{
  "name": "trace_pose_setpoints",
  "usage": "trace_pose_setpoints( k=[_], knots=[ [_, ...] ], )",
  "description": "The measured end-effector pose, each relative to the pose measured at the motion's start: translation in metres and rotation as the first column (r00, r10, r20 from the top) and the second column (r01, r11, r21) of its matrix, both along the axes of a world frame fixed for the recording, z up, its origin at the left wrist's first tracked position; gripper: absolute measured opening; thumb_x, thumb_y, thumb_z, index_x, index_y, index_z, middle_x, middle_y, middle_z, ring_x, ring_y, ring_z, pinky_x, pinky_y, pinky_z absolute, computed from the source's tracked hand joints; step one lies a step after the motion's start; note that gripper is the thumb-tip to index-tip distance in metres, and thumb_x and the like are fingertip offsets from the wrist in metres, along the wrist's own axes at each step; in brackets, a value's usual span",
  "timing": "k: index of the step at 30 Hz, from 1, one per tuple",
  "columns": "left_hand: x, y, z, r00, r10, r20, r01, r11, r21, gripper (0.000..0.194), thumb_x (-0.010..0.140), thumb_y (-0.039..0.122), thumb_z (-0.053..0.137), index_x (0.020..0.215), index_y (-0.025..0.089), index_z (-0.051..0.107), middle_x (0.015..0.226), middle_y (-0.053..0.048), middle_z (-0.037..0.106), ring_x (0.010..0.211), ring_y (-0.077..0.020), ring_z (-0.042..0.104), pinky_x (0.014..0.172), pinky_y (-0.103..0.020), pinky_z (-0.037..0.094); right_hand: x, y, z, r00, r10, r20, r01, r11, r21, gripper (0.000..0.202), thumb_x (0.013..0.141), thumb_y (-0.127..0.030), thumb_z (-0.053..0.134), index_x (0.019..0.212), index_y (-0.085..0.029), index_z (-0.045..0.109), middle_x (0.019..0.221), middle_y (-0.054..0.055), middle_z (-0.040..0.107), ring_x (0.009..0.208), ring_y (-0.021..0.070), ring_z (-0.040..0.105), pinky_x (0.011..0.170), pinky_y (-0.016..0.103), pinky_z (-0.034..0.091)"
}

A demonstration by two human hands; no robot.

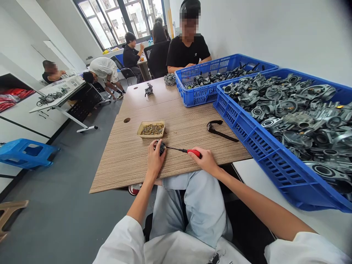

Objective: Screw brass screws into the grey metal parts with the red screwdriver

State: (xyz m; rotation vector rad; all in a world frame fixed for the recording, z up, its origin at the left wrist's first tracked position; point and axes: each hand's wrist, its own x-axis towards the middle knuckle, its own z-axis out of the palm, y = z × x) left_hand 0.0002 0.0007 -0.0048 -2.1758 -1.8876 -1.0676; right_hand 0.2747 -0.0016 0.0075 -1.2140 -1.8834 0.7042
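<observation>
My right hand is closed around the red handle of a screwdriver, which lies low over the tabletop in front of me. Its long axis runs nearly level across my view, handle at three o'clock, thin dark shaft pointing to nine and slightly toward ten. The tip meets a small dark part that my left hand grips between thumb and fingers; how it seats is too small to tell.

At eleven o'clock from the part, a shallow, cream, rounded-cornered tray holds brassy and grey screws. A dark watch lies at two, its strap stretched out near the slatted blue plastic crate, heaped with dull grey metal castings.

The table has fine wood-grain streaks. Its near edge passes just below my wrists at six o'clock; from my left hand, the surface stretches toward nine to a straight side edge. The crate's long wall bounds my right side.
</observation>
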Motion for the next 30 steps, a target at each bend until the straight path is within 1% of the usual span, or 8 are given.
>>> trace_pose_setpoints(
  k=[7,13,16,18,19,21,25,30],
  knots=[
    [-0.0006,0.0002,0.0,1.0,0.005,0.017,-0.005,1.0,-0.006,0.05,0.099,0.031,0.06,0.148,0.026,0.052,0.142,-0.015,0.05,0.124,-0.0309,0.053,0.11,-0.052,0.047,0.0001,-0.0021,-0.0013,0.997,0.023,0.078,-0.025,0.999,0.027,0.034,0.102,-0.051,0.055,0.091,-0.022,0.068,0.074,0.001,0.068,0.064,0.0176,0.059,0.064,0.027,0.04],
    [-0.0015,0.0004,-0.002,1.0,0.014,0.0,-0.014,1.0,-0.006,0.049,0.1,0.03,0.057,0.149,0.026,0.052,0.142,-0.015,0.05,0.122,-0.0306,0.052,0.109,-0.051,0.048,-0.0006,-0.0025,-0.0052,0.995,0.034,0.09,-0.039,0.998,0.058,0.029,0.104,-0.048,0.055,0.098,-0.023,0.069,0.085,0.005,0.074,0.076,0.0218,0.067,0.072,0.03,0.045],
    [-0.0019,0.0004,-0.0021,1.0,0.007,0.002,-0.007,1.0,-0.004,0.049,0.1,0.029,0.057,0.149,0.026,0.052,0.143,-0.015,0.05,0.124,-0.031,0.052,0.109,-0.051,0.048,-0.0005,-0.0028,-0.0078,0.996,0.04,0.086,-0.047,0.996,0.08,0.024,0.104,-0.043,0.055,0.109,-0.024,0.069,0.1,0.008,0.077,0.091,0.0252,0.072,0.08,0.033,0.05],
    [-0.0018,0.0004,-0.0016,1.0,0.004,0.01,-0.004,1.0,-0.004,0.049,0.1,0.027,0.056,0.149,0.027,0.052,0.144,-0.014,0.051,0.126,-0.0314,0.052,0.111,-0.051,0.047,-0.0002,-0.0033,-0.0087,0.996,0.047,0.075,-0.054,0.993,0.1,0.024,0.103,-0.037,0.056,0.12,-0.024,0.068,0.115,0.009,0.076,0.104,0.0268,0.072,0.087,0.035,0.052],
    [-0.0017,0.0003,-0.0013,1.0,0.004,0.012,-0.004,1.0,-0.005,0.049,0.1,0.027,0.056,0.149,0.028,0.052,0.145,-0.014,0.051,0.127,-0.0315,0.051,0.111,-0.052,0.047,-0.0001,-0.0037,-0.0087,0.996,0.051,0.073,-0.058,0.993,0.104,0.025,0.103,-0.035,0.056,0.122,-0.025,0.067,0.119,0.01,0.075,0.106,0.027,0.071,0.089,0.036,0.052],
    [-0.0012,0.0002,-0.0005,1.0,0.007,0.011,-0.007,1.0,-0.007,0.049,0.099,0.026,0.056,0.148,0.028,0.053,0.145,-0.014,0.051,0.127,-0.0317,0.051,0.111,-0.052,0.047,0.0,-0.0047,-0.0077,0.995,0.054,0.085,-0.062,0.993,0.096,0.024,0.103,-0.037,0.057,0.12,-0.025,0.067,0.114,0.009,0.076,0.1,0.0263,0.072,0.085,0.035,0.052],
    [-0.0005,0.0003,0.0003,1.0,0.022,-0.001,-0.022,1.0,-0.004,0.048,0.099,0.027,0.056,0.147,0.026,0.053,0.143,-0.015,0.051,0.125,-0.0323,0.051,0.109,-0.052,0.047,-0.0004,-0.0065,-0.0038,0.991,0.034,0.13,-0.043,0.997,0.068,0.026,0.103,-0.045,0.057,0.105,-0.024,0.07,0.089,0.006,0.076,0.075,0.0218,0.068,0.072,0.031,0.048],
    [-0.0004,0.001,-0.0001,1.0,0.019,-0.001,-0.019,1.0,0.003,0.048,0.098,0.027,0.058,0.146,0.027,0.054,0.143,-0.014,0.051,0.124,-0.0327,0.051,0.109,-0.053,0.047,-0.0015,-0.0073,0.0003,0.988,0.01,0.156,-0.017,0.999,0.044,0.03,0.102,-0.048,0.055,0.095,-0.024,0.071,0.075,0.003,0.072,0.066,0.0199,0.064,0.065,0.028,0.042]
  ],
)
